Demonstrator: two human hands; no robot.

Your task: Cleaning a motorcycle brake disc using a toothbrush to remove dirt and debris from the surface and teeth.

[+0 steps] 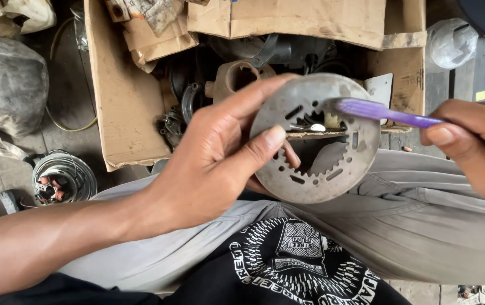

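Observation:
My left hand [214, 158] grips a round grey metal plate [338, 175] with a toothed central hole and several slots, thumb across its face and fingers behind it. It is held upright above my lap. My right hand [474, 147] holds a purple toothbrush [383, 111] by the handle, its head resting on the upper part of the plate near the toothed opening. A small shiny piece shows through the plate's hole.
An open cardboard box [124, 96] with dark, greasy engine parts lies on the floor ahead of my knees. A round metal part with copper windings [61, 179] sits at the left. Dirty bags lie at the far left, a clear plastic bag [451, 42] at the upper right.

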